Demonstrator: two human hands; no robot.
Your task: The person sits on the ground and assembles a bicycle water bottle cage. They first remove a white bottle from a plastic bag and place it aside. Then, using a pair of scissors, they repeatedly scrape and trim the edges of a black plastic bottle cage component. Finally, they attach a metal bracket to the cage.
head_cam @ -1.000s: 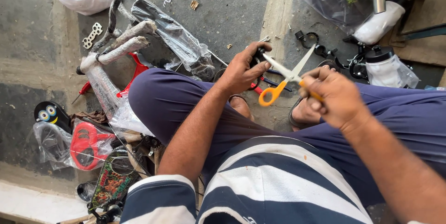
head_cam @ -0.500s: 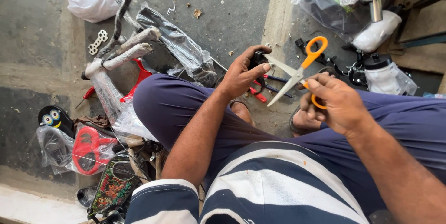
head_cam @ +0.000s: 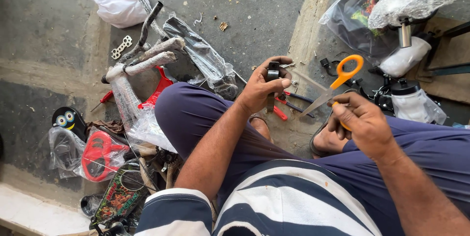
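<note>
Scissors [head_cam: 329, 85], orange-handled, gripped in right hand [head_cam: 364, 124] above the floor [head_cam: 254, 1], blades toward a black clamp [head_cam: 272, 75]. Left hand [head_cam: 262, 90] fingers closed around clamp. Best kept steady, blade tips clear of thumb. Red-handled pliers [head_cam: 284, 105] below.

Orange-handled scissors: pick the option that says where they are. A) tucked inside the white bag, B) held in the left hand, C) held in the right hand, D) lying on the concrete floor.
C: the right hand holds the orange-handled scissors up off the floor with the blades pointing toward the left hand, which grips a small black part.
</note>
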